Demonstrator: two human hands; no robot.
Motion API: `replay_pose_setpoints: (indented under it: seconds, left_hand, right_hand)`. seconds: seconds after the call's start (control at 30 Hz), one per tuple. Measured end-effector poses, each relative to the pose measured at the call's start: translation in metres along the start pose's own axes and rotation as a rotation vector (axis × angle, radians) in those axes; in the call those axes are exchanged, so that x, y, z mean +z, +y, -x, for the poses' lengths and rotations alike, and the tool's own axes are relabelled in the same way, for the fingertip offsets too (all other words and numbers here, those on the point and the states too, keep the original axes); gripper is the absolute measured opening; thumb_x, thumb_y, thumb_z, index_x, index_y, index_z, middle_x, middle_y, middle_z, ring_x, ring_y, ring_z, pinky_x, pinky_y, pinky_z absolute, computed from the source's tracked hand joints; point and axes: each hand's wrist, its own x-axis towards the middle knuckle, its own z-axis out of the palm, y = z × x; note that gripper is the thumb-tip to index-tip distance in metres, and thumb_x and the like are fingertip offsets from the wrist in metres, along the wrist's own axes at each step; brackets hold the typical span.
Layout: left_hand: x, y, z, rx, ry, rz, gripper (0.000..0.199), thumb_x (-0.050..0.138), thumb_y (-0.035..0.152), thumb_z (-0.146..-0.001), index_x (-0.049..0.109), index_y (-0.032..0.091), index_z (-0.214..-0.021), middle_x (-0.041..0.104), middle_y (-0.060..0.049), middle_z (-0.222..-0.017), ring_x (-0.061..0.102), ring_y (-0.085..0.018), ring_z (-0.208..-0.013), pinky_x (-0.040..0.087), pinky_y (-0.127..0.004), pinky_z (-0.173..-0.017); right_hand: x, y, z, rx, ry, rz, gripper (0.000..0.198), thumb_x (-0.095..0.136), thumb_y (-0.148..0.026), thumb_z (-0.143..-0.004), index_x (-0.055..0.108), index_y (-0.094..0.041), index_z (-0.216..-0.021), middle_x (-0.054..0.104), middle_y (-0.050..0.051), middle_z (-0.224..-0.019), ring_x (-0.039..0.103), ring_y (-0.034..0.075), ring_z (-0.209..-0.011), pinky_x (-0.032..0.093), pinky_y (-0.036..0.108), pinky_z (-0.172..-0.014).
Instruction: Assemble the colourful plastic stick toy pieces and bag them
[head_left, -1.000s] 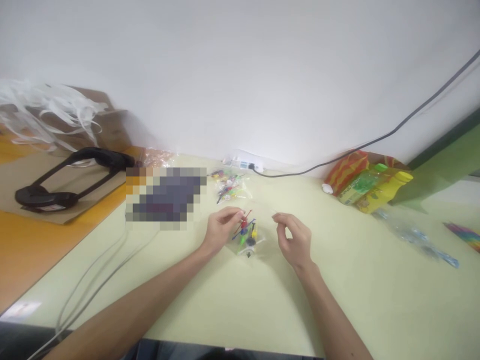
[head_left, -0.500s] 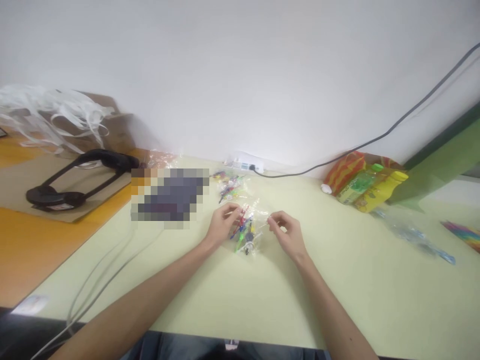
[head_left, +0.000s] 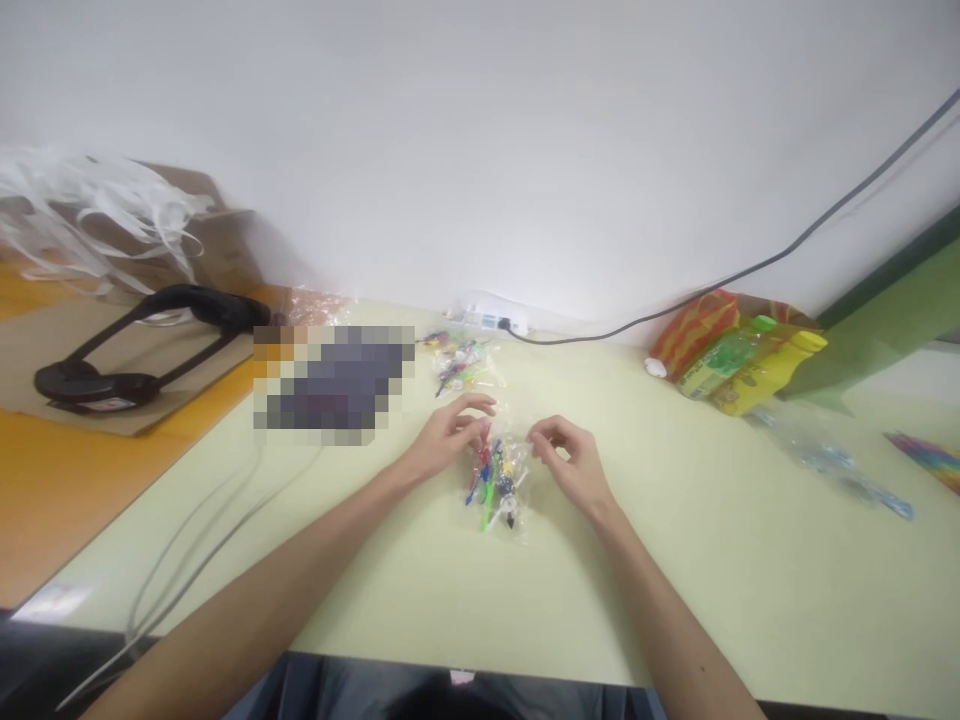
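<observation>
A clear plastic bag (head_left: pixel 501 490) of small coloured plastic parts, red, blue, green, yellow, white and black, is between my hands over the table. My left hand (head_left: pixel 448 435) holds the bag's upper left side, with the thumb against it near the red parts and the index finger raised above. The fingertips of my right hand (head_left: pixel 570 460) are pinched together at the bag's upper right edge. Behind my left hand, a second clear bag of coloured parts (head_left: pixel 461 365) lies on the table.
A white power strip (head_left: pixel 480 315) with a black cable stands by the wall. A blurred-out dark object (head_left: pixel 337 380) lies left, beyond pale cables. Farther left is a black frame (head_left: pixel 150 385) on cardboard. Right are a yellow package (head_left: pixel 769 375), a green-capped bottle (head_left: pixel 731 360) and plastic wrapping (head_left: pixel 832 460).
The bag's lower end has come slightly nearer to me. My left index finger has lifted away from the thumb. My right hand stays pinched at the bag's edge. The view has shifted slightly.
</observation>
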Motion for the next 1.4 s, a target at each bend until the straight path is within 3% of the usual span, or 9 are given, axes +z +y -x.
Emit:
replay_pose_setpoints:
  seconds: [0.07,0.17,0.37,0.57,0.9,1.23,1.4]
  left_hand:
    - [-0.001,-0.001,-0.001,-0.01,0.004,-0.046,0.037,0.062,0.048,-0.095,0.063,0.02,-0.12,0.068,-0.004,-0.097,0.066,-0.014,-0.071,0.055,-0.027,-0.067]
    - [-0.001,-0.003,-0.002,-0.026,-0.055,-0.102,0.035,0.057,0.049,-0.099,0.065,0.016,-0.109,0.066,-0.002,-0.078,0.065,-0.015,-0.069,0.051,-0.026,-0.066]
    - [0.002,-0.001,0.0,-0.021,-0.104,-0.143,0.033,0.054,0.05,-0.1,0.056,0.018,-0.093,0.066,-0.002,-0.085,0.061,-0.013,-0.069,0.05,-0.026,-0.067]
    - [0.0,0.003,-0.001,-0.007,-0.181,-0.285,0.04,0.044,0.048,-0.104,0.065,0.017,-0.091,0.065,-0.001,-0.075,0.06,-0.015,-0.068,0.047,-0.026,-0.068]
    - [0.0,0.0,-0.001,-0.031,-0.151,-0.258,0.041,0.059,0.055,-0.095,0.067,0.016,-0.085,0.067,-0.002,-0.078,0.061,-0.017,-0.074,0.047,-0.028,-0.073]
    - [-0.001,-0.008,-0.003,-0.042,-0.125,-0.294,0.043,0.067,0.054,-0.089,0.063,0.015,-0.071,0.062,0.0,-0.068,0.054,-0.014,-0.066,0.042,-0.025,-0.063]
    - [-0.001,-0.008,-0.003,-0.067,-0.119,-0.16,0.035,0.07,0.05,-0.088,0.062,0.016,-0.082,0.064,0.0,-0.072,0.059,-0.013,-0.067,0.045,-0.025,-0.064]
  right_hand:
    - [0.0,0.001,0.001,-0.004,0.002,0.003,0.018,0.062,-0.036,-0.093,0.067,-0.021,-0.084,0.069,0.003,-0.083,0.063,0.017,-0.07,0.051,0.032,-0.069]
    - [0.001,0.001,0.002,-0.011,0.002,0.008,0.017,0.062,-0.036,-0.092,0.067,-0.021,-0.084,0.069,0.003,-0.082,0.063,0.017,-0.07,0.051,0.032,-0.069]
    - [0.002,0.0,0.003,-0.014,-0.019,0.027,0.017,0.062,-0.035,-0.091,0.067,-0.021,-0.083,0.069,0.002,-0.08,0.063,0.017,-0.071,0.051,0.031,-0.069]
    - [0.001,0.002,0.003,-0.009,-0.034,0.03,0.016,0.062,-0.035,-0.091,0.068,-0.021,-0.084,0.07,0.003,-0.08,0.063,0.017,-0.071,0.051,0.031,-0.068]
    - [0.0,0.003,0.002,0.024,0.0,0.023,0.018,0.063,-0.038,-0.089,0.066,-0.021,-0.084,0.071,0.003,-0.079,0.064,0.017,-0.068,0.052,0.032,-0.069]
    - [0.001,0.003,0.002,0.04,0.015,0.019,0.019,0.064,-0.038,-0.088,0.066,-0.021,-0.082,0.068,0.002,-0.074,0.062,0.017,-0.066,0.05,0.031,-0.067]
    - [0.001,0.008,0.001,0.083,0.018,-0.025,0.019,0.065,-0.039,-0.087,0.066,-0.02,-0.083,0.069,0.002,-0.075,0.062,0.016,-0.062,0.049,0.029,-0.06]
